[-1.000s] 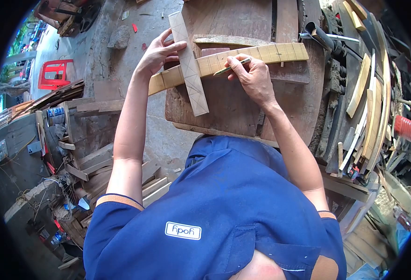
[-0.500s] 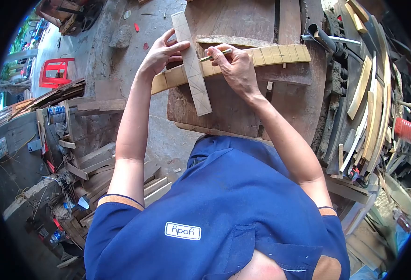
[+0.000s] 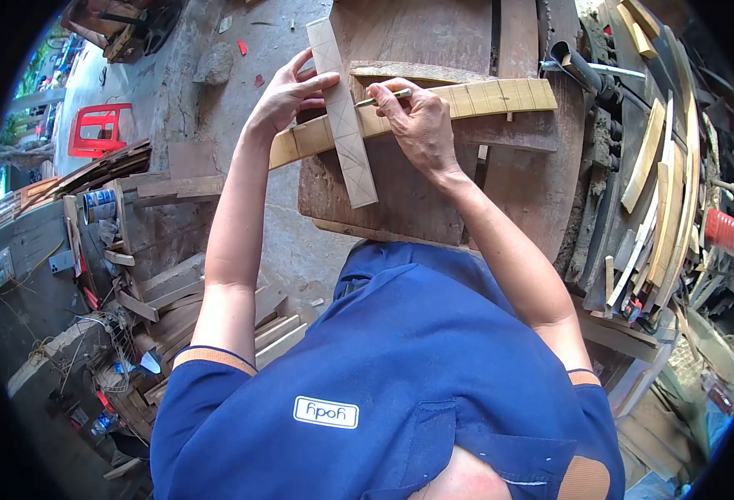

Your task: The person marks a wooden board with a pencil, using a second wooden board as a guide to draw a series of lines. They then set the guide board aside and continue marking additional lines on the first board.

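Note:
A curved, pale wooden strip (image 3: pixel 500 98) with several pencil lines across it lies on the brown wooden bench (image 3: pixel 417 192). Across that strip rests a flat, light template strip (image 3: pixel 344 125) marked with crossing lines. My left hand (image 3: pixel 288 98) grips the template's left edge, thumb on top and fingers spread around the curved piece. In my right hand (image 3: pixel 417 121) is a pencil (image 3: pixel 389 97), pinched between thumb and fingers, its tip right at the template's right edge on the curved wood. Behind them lies a rough-edged wood piece (image 3: pixel 409 72).
Long wood offcuts (image 3: pixel 654 192) are heaped at the right, near a dark pipe (image 3: pixel 579 62) and a red plastic container (image 3: pixel 725 235). A red plastic stool (image 3: pixel 100 131) stands far left. More planks (image 3: pixel 179 287) and a paint can (image 3: pixel 99 206) lie on the left side.
My right hand and the pencil have shifted slightly, with the tip now closer to the template's edge. The left hand, template and curved strip hold nearly the same position.

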Motion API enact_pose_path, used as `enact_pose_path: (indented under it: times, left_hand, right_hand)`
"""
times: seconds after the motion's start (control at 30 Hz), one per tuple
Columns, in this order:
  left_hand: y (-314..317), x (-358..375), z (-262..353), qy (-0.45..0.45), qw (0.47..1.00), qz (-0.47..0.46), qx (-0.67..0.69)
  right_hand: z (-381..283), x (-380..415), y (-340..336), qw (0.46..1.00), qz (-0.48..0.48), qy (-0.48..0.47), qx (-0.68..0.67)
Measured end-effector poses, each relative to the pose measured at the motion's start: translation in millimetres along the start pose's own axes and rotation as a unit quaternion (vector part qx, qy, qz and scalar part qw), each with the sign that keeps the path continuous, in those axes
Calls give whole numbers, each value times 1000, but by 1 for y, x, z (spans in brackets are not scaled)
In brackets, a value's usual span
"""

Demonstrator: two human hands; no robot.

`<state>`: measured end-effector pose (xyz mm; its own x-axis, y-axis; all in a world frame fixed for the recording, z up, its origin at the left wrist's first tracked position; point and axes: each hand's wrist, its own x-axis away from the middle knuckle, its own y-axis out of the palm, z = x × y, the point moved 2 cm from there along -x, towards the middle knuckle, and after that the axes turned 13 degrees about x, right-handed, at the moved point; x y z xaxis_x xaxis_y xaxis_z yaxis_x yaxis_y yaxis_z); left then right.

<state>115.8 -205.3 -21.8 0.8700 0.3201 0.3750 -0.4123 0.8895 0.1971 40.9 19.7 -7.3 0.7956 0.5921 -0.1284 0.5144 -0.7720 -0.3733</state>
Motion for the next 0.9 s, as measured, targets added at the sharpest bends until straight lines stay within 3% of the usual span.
enact_pose_path:
  times: [0.2,0.5,0.9]
  left_hand:
    - [0,0,-1,-1,1000,1,7]
    - [2,2,1,-5,1000,-1,14]
    - [1,2,1,3,1000,7,10]
  right_hand:
    - [-2,0,-3,999,-30,17,14]
    - [-13,18,-14,996,-34,-70,44]
    - [-10,12,-10,995,-33,-80,51]
